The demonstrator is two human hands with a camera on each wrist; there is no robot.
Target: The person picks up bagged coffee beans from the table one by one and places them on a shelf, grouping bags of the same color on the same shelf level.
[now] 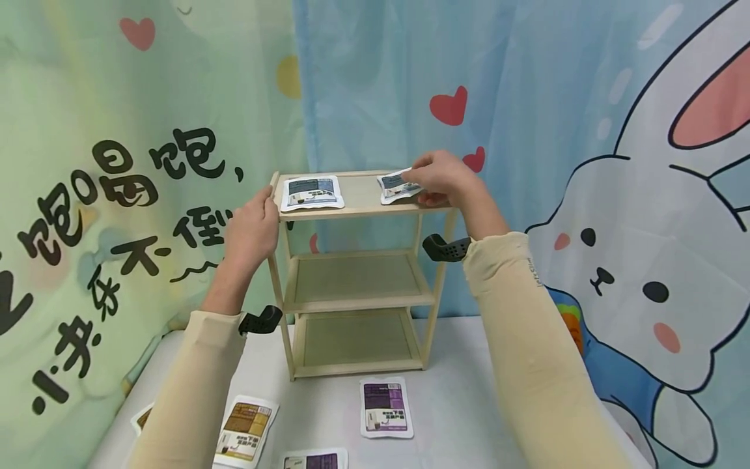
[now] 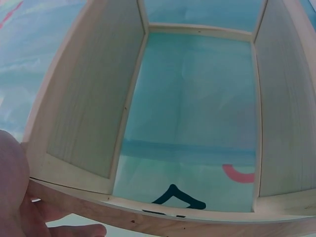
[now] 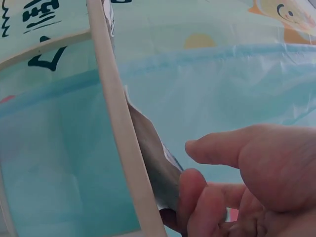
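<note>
A wooden three-tier shelf (image 1: pixel 359 303) stands at centre. My left hand (image 1: pixel 253 225) grips the top tier's left end; in the left wrist view its fingers (image 2: pixel 79 232) show around the frame edge. My right hand (image 1: pixel 448 179) is at the top tier's right end, holding the right edge of a white packet with a dark blue label (image 1: pixel 395 187). The right wrist view shows this packet's grey underside (image 3: pixel 153 153) tilted off the shelf, curled fingers (image 3: pixel 192 185) at its edge and the thumb (image 3: pixel 212 148) apart from it. Another blue-labelled packet (image 1: pixel 312 193) lies flat on the tier's left.
On the white table (image 1: pixel 457 391) before the shelf lie a purple-labelled packet (image 1: pixel 387 408), another purple one (image 1: pixel 316 459) cut off by the frame, and a brown-labelled packet (image 1: pixel 246 430) beside my left sleeve. A printed curtain (image 1: pixel 375 85) hangs close behind the shelf.
</note>
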